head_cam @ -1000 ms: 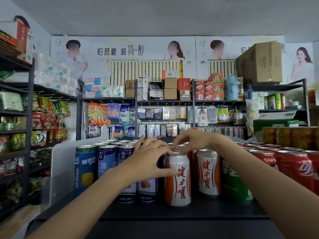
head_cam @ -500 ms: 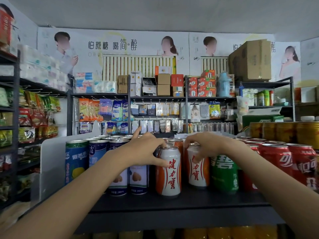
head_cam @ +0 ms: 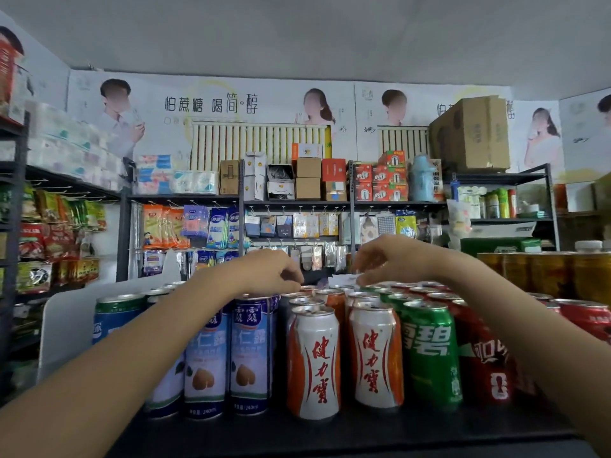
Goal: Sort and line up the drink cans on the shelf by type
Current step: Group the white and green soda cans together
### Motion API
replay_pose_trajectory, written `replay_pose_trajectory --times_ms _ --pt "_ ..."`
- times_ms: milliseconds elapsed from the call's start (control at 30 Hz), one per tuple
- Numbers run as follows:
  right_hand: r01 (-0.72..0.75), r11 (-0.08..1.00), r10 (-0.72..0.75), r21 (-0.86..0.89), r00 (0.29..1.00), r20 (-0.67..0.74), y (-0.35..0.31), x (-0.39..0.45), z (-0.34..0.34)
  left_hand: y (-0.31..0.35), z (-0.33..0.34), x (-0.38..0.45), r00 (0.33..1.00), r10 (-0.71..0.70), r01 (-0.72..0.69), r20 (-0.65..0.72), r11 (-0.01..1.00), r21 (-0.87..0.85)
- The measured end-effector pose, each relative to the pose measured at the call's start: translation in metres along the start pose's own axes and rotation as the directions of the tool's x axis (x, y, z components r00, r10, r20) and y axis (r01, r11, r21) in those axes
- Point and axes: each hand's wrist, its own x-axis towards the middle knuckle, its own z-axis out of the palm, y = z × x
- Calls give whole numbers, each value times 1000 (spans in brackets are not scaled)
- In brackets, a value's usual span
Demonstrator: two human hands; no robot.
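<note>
Two orange-and-white cans (head_cam: pixel 314 361) (head_cam: pixel 375 355) stand side by side at the front of the dark shelf (head_cam: pixel 330 431). Left of them are blue-and-white almond drink cans (head_cam: pixel 249 355) and a blue can with a green top (head_cam: pixel 115 315). To the right stand a green can (head_cam: pixel 429 352) and a red can (head_cam: pixel 486 358). My left hand (head_cam: pixel 271 272) hovers over the back rows, its curled fingertips at a can top. My right hand (head_cam: pixel 386 259) hangs above the rear can tops, fingers loosely curled. Neither hand holds a can.
A white divider panel (head_cam: pixel 66 319) bounds the cans on the left. More red cans (head_cam: pixel 588 319) and amber containers (head_cam: pixel 545 272) fill the right side. Racks of snacks and boxes stand behind and to the left.
Both hands let go of the two orange-and-white front cans and rose toward the back rows. The camera moved closer and the two cans now stand level.
</note>
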Motion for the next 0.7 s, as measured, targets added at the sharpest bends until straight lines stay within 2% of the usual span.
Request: replay_pose_trajectory --times_ms 67,200,400,700 --pt "14 998 -14 -57 1000 -2 7 21 -4 -3 3 16 998 -18 14 61 998 66" --pt "30 983 4 -179 982 187 14 65 8 -4 7 41 968 -80 48 236 990 135" --pt "59 974 11 -220 952 306 18 103 37 -5 0 56 924 -129 102 361 990 94" --pt "-36 984 62 -175 987 146 16 103 52 -6 8 60 922 -142 139 360 990 36"
